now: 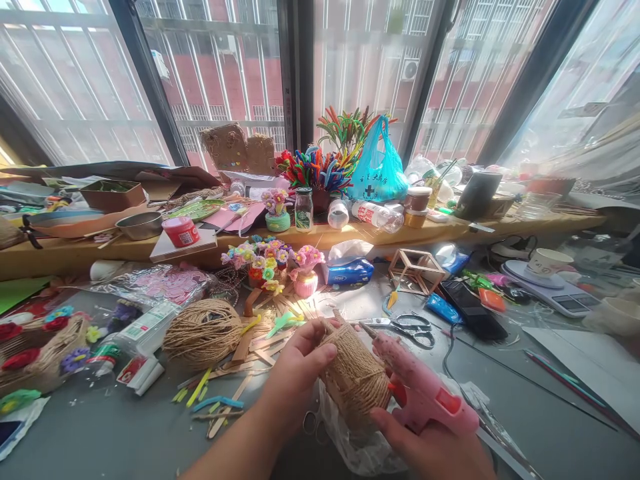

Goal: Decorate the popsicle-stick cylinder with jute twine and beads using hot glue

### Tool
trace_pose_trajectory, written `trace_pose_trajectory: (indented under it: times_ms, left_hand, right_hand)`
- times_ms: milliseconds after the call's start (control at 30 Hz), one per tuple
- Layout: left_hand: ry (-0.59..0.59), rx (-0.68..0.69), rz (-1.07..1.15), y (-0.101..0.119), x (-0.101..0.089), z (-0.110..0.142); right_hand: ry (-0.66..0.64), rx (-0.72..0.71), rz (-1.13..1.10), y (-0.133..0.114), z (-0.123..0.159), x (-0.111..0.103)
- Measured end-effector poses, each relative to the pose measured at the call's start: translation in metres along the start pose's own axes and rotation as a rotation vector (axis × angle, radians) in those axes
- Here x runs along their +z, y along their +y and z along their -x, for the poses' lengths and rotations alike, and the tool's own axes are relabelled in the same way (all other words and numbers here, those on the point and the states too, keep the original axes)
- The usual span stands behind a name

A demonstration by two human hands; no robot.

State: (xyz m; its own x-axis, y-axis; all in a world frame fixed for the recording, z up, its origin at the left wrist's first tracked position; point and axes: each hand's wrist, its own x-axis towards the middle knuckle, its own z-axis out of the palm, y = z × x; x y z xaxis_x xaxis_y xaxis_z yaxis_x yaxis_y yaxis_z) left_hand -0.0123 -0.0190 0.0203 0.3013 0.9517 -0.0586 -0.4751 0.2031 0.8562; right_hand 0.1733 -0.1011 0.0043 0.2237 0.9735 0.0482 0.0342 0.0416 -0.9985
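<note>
My left hand [295, 370] is closed around the upper left side of a twine-wrapped cylinder [356, 370], its thumb pressed on the coils. The cylinder leans at a slant above the table. A pink hot glue gun [430, 393] is gripped in my right hand [425, 450], its nozzle pointing up and left beside the top of the cylinder. My right thumb is close to the cylinder's lower end; whether it touches is unclear. Beneath the cylinder lies a crumpled clear plastic bag [345, 437]. A ball of jute twine [204, 332] rests to the left.
Black-handled scissors [413, 329] lie beyond the glue gun. Wooden craft sticks [235, 403] are scattered left of my hands. Pipe-cleaner flowers [305, 267], a blue tissue pack [349, 271] and a wooden frame [417, 270] stand farther back. A kitchen scale [550, 287] sits at right.
</note>
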Motion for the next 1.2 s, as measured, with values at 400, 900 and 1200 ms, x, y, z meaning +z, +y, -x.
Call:
trace_pose_trajectory:
  times_ms: [400, 900, 1200]
  left_hand:
    - [0.04, 0.002, 0.028, 0.0, 0.001, 0.0]
    - [0.11, 0.001, 0.042, 0.0, 0.004, -0.001]
    - [0.33, 0.184, 0.054, -0.002, -0.003, -0.011]
  right_hand:
    - [0.002, -0.093, 0.095, 0.006, 0.002, 0.005]
    - [-0.04, -0.053, 0.005, 0.004, 0.0, 0.007]
    - [-0.033, 0.046, -0.315, 0.002, -0.006, 0.005]
